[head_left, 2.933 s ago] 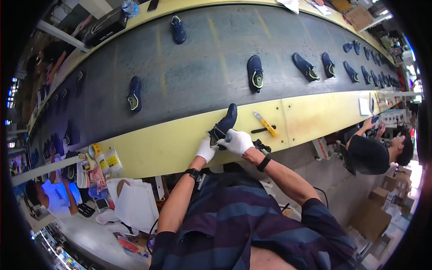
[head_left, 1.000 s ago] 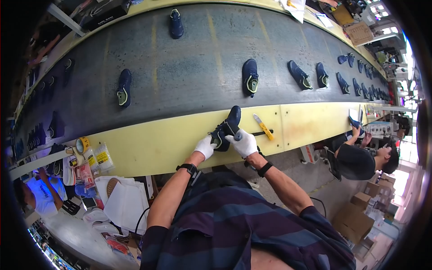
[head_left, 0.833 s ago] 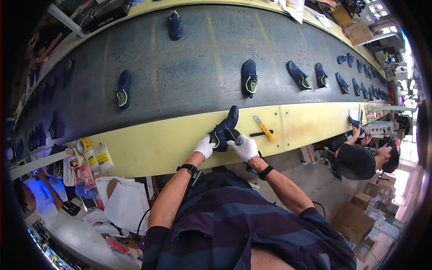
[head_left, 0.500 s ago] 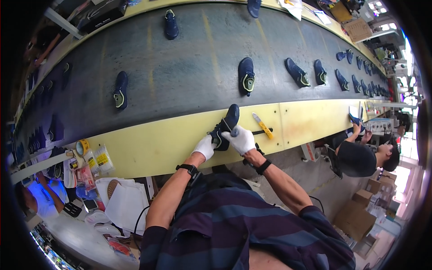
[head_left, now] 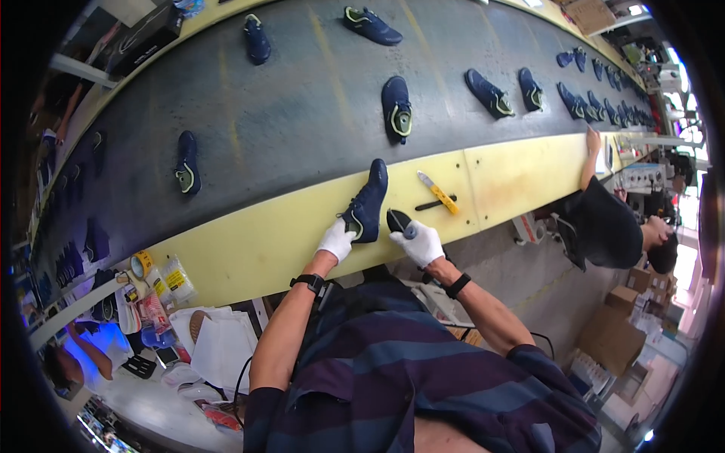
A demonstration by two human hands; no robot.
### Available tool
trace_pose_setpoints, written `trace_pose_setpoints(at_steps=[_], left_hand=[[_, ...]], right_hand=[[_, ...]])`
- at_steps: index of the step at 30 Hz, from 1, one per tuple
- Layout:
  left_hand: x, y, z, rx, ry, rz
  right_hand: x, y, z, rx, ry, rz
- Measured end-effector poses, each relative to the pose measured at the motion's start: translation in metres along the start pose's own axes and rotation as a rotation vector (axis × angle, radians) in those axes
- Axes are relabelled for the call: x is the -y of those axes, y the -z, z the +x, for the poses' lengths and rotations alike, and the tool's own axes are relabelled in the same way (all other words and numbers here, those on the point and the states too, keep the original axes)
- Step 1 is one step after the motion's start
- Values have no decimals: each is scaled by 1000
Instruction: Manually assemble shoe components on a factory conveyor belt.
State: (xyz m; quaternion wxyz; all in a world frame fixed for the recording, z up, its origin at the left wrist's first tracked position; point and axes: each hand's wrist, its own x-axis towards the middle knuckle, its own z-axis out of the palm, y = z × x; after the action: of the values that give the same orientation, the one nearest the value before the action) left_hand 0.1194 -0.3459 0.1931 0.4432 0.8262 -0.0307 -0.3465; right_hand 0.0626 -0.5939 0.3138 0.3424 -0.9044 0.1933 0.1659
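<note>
My left hand (head_left: pixel 337 240), in a white glove, grips a navy shoe (head_left: pixel 366 205) at its heel end. The shoe lies on the yellow ledge with its toe pointing away, toward the belt. Just to its right, my gloved right hand (head_left: pixel 421 243) is closed around a hand tool (head_left: pixel 410 232) with a grey-blue, round-ended handle. A dark, leaf-shaped part with a thin pale line shows ahead of that handle; its exact kind is unclear. The right hand and the tool are apart from the shoe. Beyond them on the ledge lie a yellow utility knife (head_left: pixel 438 192) and a black, thin tool (head_left: pixel 433 204).
A dark conveyor belt (head_left: pixel 287 128) carries several navy shoes past the yellow ledge (head_left: pixel 249 253). Yellow tape (head_left: pixel 141 263) and plastic packets (head_left: pixel 177 281) sit at the ledge's left end. On the right, a co-worker (head_left: pixel 612 223) reaches toward the belt. Cardboard boxes (head_left: pixel 613 340) stand behind.
My right hand with the tool has drawn back from the shoe, to the right and nearer me. The shoe stands more upright in view. The co-worker's arm now reaches to the belt.
</note>
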Motion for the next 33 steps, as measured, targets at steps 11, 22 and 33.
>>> trace_pose_setpoints(at_steps=[11,22,33], left_hand=[[-33,13,-10,35,-11,230],[-44,20,-13,66,-5,53],[-29,23,-10,128,113,38]], right_hand=[[39,-3,25,21,146,72],[45,-6,20,22,-14,128],[17,5,8,58,-32,103]])
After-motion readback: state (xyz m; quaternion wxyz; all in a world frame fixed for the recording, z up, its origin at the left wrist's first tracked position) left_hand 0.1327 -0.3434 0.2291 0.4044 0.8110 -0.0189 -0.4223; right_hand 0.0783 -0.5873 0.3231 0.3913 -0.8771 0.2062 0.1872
